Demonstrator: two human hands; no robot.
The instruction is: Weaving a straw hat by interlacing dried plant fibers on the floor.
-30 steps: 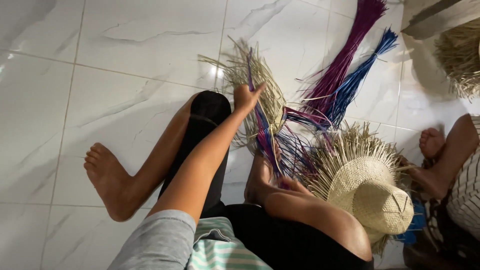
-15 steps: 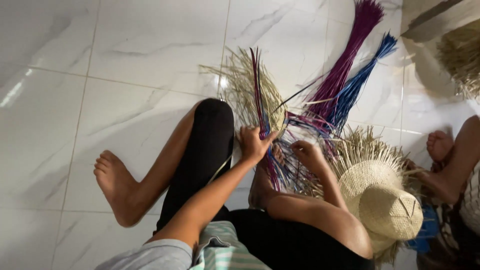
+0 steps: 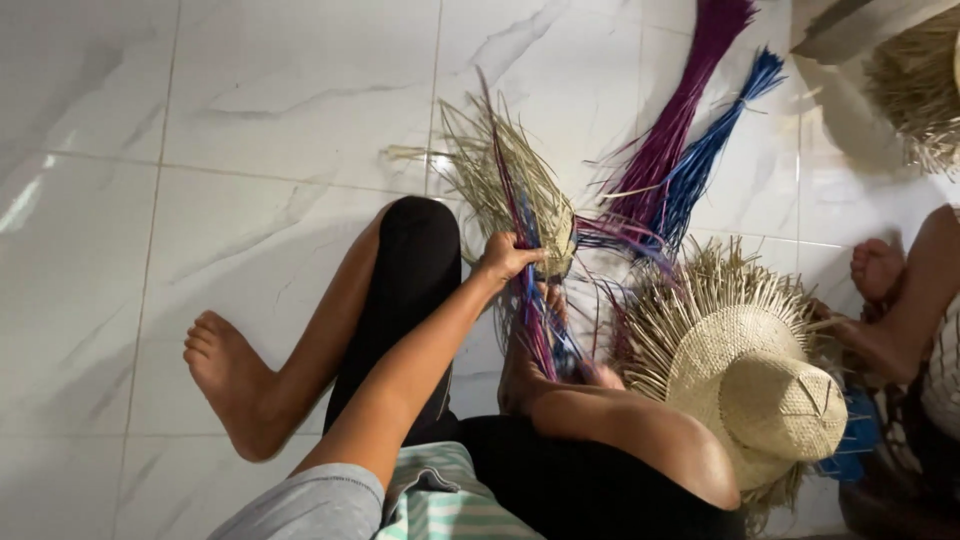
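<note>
My left hand (image 3: 505,258) has its grip clenched round a bunch of straw strands (image 3: 510,185), pale ones mixed with purple and blue; the pale part fans up and away from the grip, while the coloured strands trail down below it toward my right hand (image 3: 598,375). That hand sits low by my leg among the coloured strands; I cannot tell whether its grip holds any. Just right of it lies a half-woven straw hat (image 3: 755,390) with loose ends bristling round its brim. Farther off, beyond the left grip, a purple bundle (image 3: 680,120) and a blue bundle (image 3: 720,130) lie side by side on the white tiled floor (image 3: 250,120)
</note>
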